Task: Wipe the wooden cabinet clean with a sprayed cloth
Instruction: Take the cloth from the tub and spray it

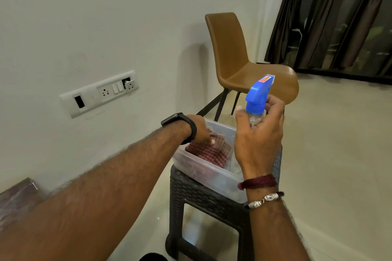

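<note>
Cloth (209,151), a red-checked rag, lies bunched inside a clear plastic tub (220,180) that sits on a dark woven-pattern stool (203,199), so both supplies are within arm's reach. The left hand (200,130) reaches down into the tub's far-left corner, its grip curled onto the upper edge of the cloth, apparently gathering it to lift it out. The right hand (259,135) holds the spray bottle (257,99) upright above the tub's right edge, its grip wrapped round the clear neck just below the blue trigger head, thumb on the left side, fingers on the right; held that way, it can aim at the cloth once that is free. Only a dark wooden corner (17,199) shows at the lower left; whether that is the cabinet I cannot tell. Wiping has not yet begun, I judge.
</note>
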